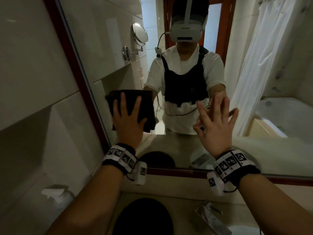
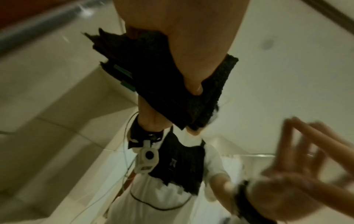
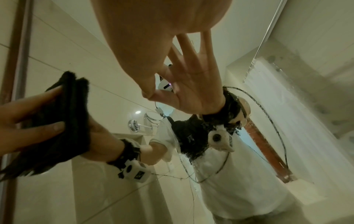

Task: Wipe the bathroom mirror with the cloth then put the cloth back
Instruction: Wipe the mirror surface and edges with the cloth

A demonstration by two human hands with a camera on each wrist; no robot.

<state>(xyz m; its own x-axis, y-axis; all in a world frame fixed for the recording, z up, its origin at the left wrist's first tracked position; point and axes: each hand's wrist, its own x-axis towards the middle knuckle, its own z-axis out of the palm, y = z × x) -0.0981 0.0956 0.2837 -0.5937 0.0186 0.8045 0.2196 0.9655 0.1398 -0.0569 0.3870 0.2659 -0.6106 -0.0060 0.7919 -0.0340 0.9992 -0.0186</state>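
Head view: hands (image 1: 128, 119) flat against mirror (image 1: 169, 146)

Mirror (image 1: 169, 146) stands upright behind the worktop (image 1: 245, 207). Cloth (image 1: 133, 106) lies flat on the glass near the mirror's left frame, under the left hand (image 1: 128, 119). Right hand (image 1: 215, 122) is to its right, fingertips at the glass. A bowl (image 1: 144, 216) sits on the worktop below, a packet (image 1: 210, 217) to its right.

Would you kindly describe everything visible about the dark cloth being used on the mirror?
The cloth is black, nubby-textured and folded into several layers, with loose edges hanging below. The left hand presses it flat against the mirror glass near the red-brown frame's left side, fingers spread over its back.
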